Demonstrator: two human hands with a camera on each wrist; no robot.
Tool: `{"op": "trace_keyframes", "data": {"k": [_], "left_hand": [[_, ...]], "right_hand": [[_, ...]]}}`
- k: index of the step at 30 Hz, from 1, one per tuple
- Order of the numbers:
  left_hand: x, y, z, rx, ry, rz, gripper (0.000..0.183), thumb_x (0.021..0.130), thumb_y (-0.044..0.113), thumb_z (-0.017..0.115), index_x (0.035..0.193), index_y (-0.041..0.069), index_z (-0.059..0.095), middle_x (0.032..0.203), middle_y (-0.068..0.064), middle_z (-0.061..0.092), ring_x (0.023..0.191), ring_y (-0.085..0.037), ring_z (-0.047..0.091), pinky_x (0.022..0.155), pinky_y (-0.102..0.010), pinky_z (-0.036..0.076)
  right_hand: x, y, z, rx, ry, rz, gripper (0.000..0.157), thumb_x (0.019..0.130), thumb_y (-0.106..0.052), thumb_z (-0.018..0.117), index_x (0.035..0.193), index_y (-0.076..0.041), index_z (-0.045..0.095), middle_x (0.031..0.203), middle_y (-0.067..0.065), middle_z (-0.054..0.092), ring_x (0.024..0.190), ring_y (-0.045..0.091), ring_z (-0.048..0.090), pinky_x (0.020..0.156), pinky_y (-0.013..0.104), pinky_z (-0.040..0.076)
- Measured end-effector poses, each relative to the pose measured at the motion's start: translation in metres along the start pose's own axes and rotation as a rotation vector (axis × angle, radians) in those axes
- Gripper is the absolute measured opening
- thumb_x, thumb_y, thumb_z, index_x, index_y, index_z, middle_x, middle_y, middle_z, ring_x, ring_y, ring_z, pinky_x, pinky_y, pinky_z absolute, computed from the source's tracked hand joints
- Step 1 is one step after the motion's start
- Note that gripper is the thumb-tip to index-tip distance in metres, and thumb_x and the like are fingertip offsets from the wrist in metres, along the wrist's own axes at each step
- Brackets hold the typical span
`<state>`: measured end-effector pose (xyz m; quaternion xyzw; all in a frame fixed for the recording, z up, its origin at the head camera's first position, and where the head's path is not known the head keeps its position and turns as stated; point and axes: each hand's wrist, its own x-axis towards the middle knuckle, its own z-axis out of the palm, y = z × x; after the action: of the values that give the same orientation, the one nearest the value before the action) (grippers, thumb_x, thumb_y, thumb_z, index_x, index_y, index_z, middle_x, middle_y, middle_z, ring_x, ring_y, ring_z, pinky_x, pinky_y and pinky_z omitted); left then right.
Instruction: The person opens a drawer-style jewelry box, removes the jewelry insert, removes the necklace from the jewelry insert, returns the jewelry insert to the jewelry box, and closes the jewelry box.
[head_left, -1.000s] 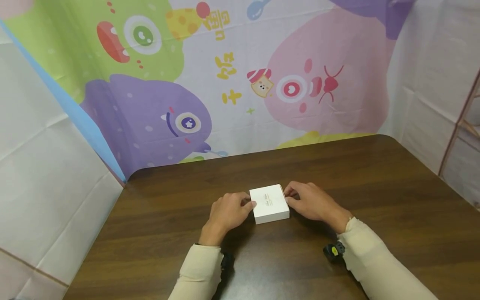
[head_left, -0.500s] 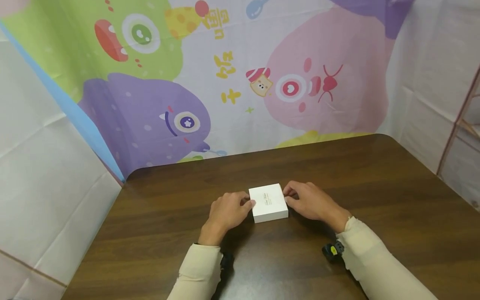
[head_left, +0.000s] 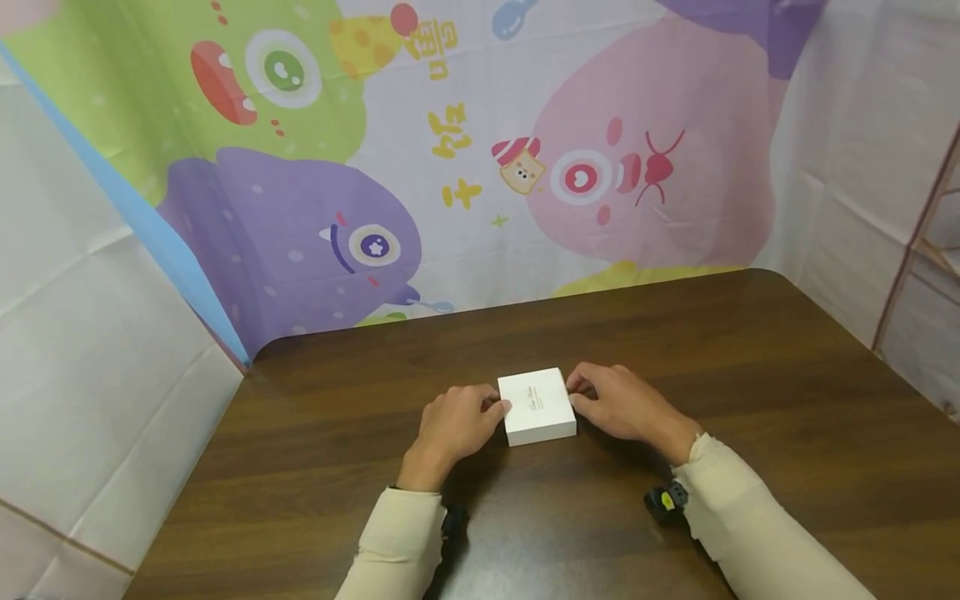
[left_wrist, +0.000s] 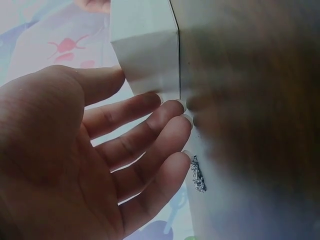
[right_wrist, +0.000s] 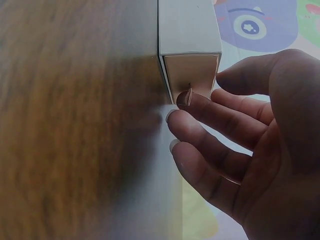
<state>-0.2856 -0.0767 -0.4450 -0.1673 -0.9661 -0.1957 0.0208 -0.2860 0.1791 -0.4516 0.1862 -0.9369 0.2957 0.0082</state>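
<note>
A flat white drawer box (head_left: 537,405) with small gold lettering on its lid lies on the brown table, between both hands. My left hand (head_left: 459,425) holds its left end, thumb at the top edge and fingertips low against the side, as the left wrist view shows. At the other end my right hand (head_left: 624,406) has its thumb on the upper edge. In the right wrist view its index fingertip touches a small pull tab (right_wrist: 190,95) on the tan end panel (right_wrist: 192,72). The remaining right fingers stay loosely bent near the tabletop.
The wood-grain table (head_left: 337,500) stretches around the box to a rounded far corner. Behind it hangs a cartoon-printed cloth (head_left: 480,150), and pale panels (head_left: 97,333) enclose the sides. A dark camera (head_left: 663,502) sits under the right wrist.
</note>
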Motion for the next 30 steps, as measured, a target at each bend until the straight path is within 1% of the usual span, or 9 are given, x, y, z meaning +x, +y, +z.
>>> {"op": "trace_keyframes", "data": {"k": [10, 17, 22, 25, 28, 30], "left_hand": [[-0.0002, 0.0009, -0.0009, 0.015, 0.011, 0.015, 0.022, 0.099, 0.042, 0.06, 0.098, 0.025, 0.074, 0.087, 0.007, 0.067, 0.076, -0.018, 0.062, 0.063, -0.042, 0.046], [0.0009, 0.0015, -0.0019, 0.017, 0.013, 0.026, 0.021, 0.099, 0.041, 0.06, 0.095, 0.025, 0.074, 0.081, 0.007, 0.065, 0.07, -0.017, 0.058, 0.06, -0.041, 0.044], [-0.0006, 0.0012, -0.0003, 0.007, 0.0, 0.02, 0.021, 0.099, 0.04, 0.059, 0.097, 0.025, 0.074, 0.081, 0.007, 0.064, 0.071, -0.017, 0.058, 0.061, -0.04, 0.044], [-0.0025, 0.0017, 0.0005, 0.0, -0.003, 0.008, 0.023, 0.099, 0.041, 0.059, 0.101, 0.024, 0.075, 0.087, 0.007, 0.068, 0.076, -0.018, 0.061, 0.063, -0.041, 0.045], [-0.0024, 0.002, 0.0011, -0.003, 0.005, 0.005, 0.025, 0.099, 0.042, 0.058, 0.105, 0.024, 0.075, 0.092, 0.006, 0.07, 0.08, -0.019, 0.064, 0.065, -0.042, 0.047], [-0.0012, 0.0028, 0.0015, -0.005, 0.01, 0.01, 0.026, 0.099, 0.043, 0.058, 0.105, 0.025, 0.076, 0.093, 0.007, 0.07, 0.081, -0.019, 0.065, 0.065, -0.042, 0.048]], "right_hand": [[0.0002, 0.0029, -0.0009, -0.005, 0.0, -0.006, 0.014, 0.096, -0.019, 0.064, 0.107, -0.011, 0.068, 0.106, 0.004, 0.072, 0.102, 0.023, 0.067, 0.088, 0.046, 0.051], [0.0009, 0.0039, -0.0007, -0.007, 0.001, 0.008, 0.015, 0.096, -0.019, 0.064, 0.108, -0.011, 0.068, 0.107, 0.005, 0.072, 0.103, 0.024, 0.067, 0.088, 0.047, 0.051], [-0.0004, 0.0031, 0.0002, -0.009, -0.023, 0.041, 0.017, 0.096, -0.021, 0.064, 0.11, -0.012, 0.067, 0.109, 0.005, 0.071, 0.104, 0.023, 0.066, 0.09, 0.047, 0.051], [-0.0014, 0.0028, 0.0001, -0.011, -0.036, 0.046, 0.018, 0.097, -0.022, 0.064, 0.111, -0.012, 0.067, 0.111, 0.005, 0.07, 0.105, 0.024, 0.065, 0.09, 0.047, 0.05], [-0.0022, 0.0028, -0.0019, -0.011, -0.031, 0.041, 0.018, 0.097, -0.021, 0.064, 0.112, -0.011, 0.067, 0.111, 0.006, 0.07, 0.105, 0.024, 0.065, 0.09, 0.048, 0.05], [-0.0028, 0.0034, -0.0044, -0.015, -0.023, 0.036, 0.017, 0.097, -0.02, 0.064, 0.111, -0.01, 0.067, 0.11, 0.006, 0.071, 0.104, 0.025, 0.065, 0.089, 0.048, 0.05]]}}
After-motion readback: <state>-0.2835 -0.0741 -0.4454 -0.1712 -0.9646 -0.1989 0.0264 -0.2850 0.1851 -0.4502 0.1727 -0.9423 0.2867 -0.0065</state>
